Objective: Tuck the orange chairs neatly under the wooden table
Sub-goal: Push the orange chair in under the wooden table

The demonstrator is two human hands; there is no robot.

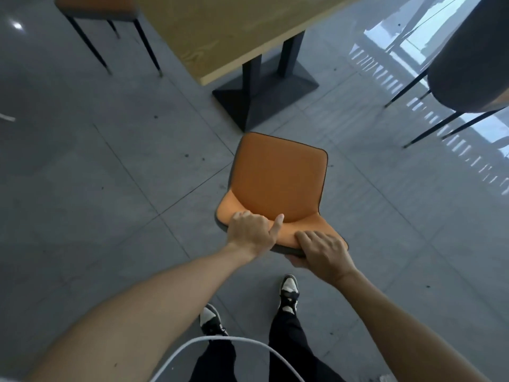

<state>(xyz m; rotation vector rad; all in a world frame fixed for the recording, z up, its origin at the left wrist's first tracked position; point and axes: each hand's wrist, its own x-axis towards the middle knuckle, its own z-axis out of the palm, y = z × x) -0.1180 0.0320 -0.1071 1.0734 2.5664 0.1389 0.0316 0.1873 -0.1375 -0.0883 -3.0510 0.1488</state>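
While the orange chair (278, 183) is gripped by its backrest from behind, it is seen from above with its seat facing the wooden table (234, 31), whose near corner lies ahead and slightly to the left. The top edge of the backrest is held at two points: the left hand (249, 234) is closed over the left part of the rim, its fingers curled over the front face and the thumb laid along the orange padding; the right hand (323, 250) is clamped on the right part, fingers wrapped over the top and the thumb tucked beneath the dark rear shell. This two-handed grip is judged to serve steering, since a push from both ends of the rim keeps the seat square to the table edge.

The chair stands clear of the table, with open grey floor (110, 175) between its front edge and the black pedestal base (264, 95); tucking is therefore judged not yet done. The pedestal is likely to limit how far the seat can be slid in.

A second orange chair (96, 6) is placed at the table's far left side, and the dark back of a third chair (468, 64) is visible at the right. The person's black-and-white shoes (289, 293) are set just behind the held chair.

No brand, label or legible writing is shown on any surface.
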